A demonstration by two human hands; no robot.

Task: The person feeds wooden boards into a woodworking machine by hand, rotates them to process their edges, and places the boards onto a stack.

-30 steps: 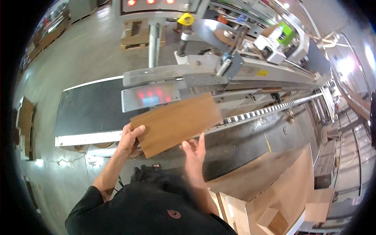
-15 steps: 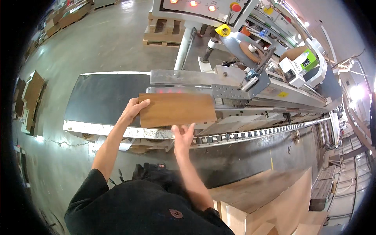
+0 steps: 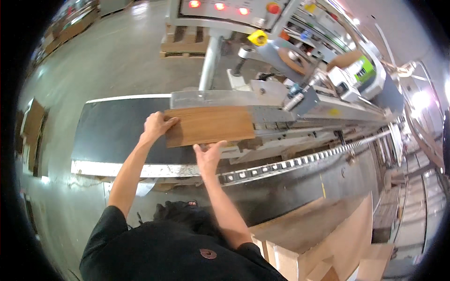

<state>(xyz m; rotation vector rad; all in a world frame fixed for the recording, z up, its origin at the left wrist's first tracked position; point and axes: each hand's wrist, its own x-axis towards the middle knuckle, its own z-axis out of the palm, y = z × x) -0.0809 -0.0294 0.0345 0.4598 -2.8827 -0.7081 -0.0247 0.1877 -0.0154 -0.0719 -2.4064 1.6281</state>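
One board (image 3: 211,125), now less slanted, better follows the machine (image 3: 272,114); left hand (image 3: 157,125) grips its end, right hand (image 3: 207,159) its near edge.

Black surface (image 3: 117,129): pale near edge (image 3: 136,169) scuffed. Grey floor (image 3: 122,61): wooden pallet (image 3: 185,48) standing at far side, cardboard (image 3: 32,124) at left.

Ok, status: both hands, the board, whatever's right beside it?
Left hand gripping board's left end; right hand at near edge. Brown board level with machine; resting or lifted, can't tell. Grey guide plate just beyond.
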